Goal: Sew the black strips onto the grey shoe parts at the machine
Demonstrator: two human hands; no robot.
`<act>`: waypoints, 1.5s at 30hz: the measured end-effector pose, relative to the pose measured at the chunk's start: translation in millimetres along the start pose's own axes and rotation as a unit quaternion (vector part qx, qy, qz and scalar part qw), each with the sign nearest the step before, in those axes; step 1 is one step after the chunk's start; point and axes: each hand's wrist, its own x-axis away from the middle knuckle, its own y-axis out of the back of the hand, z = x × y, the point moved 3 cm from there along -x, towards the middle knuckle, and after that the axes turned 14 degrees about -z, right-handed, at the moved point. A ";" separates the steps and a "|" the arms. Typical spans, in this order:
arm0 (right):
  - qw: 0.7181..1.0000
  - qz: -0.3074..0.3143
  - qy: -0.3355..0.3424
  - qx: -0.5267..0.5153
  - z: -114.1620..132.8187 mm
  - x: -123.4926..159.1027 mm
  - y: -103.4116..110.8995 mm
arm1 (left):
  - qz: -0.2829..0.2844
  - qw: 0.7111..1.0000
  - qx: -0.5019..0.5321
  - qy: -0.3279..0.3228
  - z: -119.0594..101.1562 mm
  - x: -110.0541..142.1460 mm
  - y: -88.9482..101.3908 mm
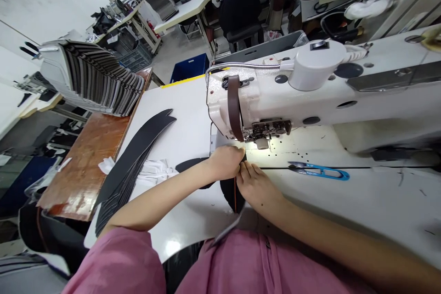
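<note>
Just in front of the sewing machine (pixel 248 105), both hands meet at a black fabric piece (pixel 229 195) with an orange line along it. My left hand (pixel 225 161) is closed on its upper end, close to the needle area. Fingers together and bent, my right hand (pixel 258 190) grips its right edge; the fingertips are partly hidden against the left hand. The piece hangs down toward my lap. Beneath my left forearm lies another dark piece (pixel 189 164). Blue-handled thread snips (pixel 320 171) rest to the right of the hands.
Curved black pieces (pixel 134 156) lie stacked on the white table's left side, beside white cloth strips (pixel 155 172). A wooden table (pixel 93 147) adjoins it, bearing a tall stack of grey pieces (pixel 96 76). A blue bin (pixel 189 68) and a seated person (pixel 241 0) are beyond.
</note>
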 end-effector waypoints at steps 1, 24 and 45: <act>1.000 -0.003 -0.004 0.000 -1.5 -0.6 -0.8 | -0.001 1.000 -0.001 0.001 -0.1 0.2 -0.4; 0.999 -0.044 0.006 0.021 0.2 3.4 -1.6 | 0.016 0.991 0.135 0.010 1.7 14.6 1.6; 0.999 -0.044 -0.006 0.028 -5.7 1.8 -11.7 | -0.175 0.984 -0.006 0.028 10.1 12.4 -34.4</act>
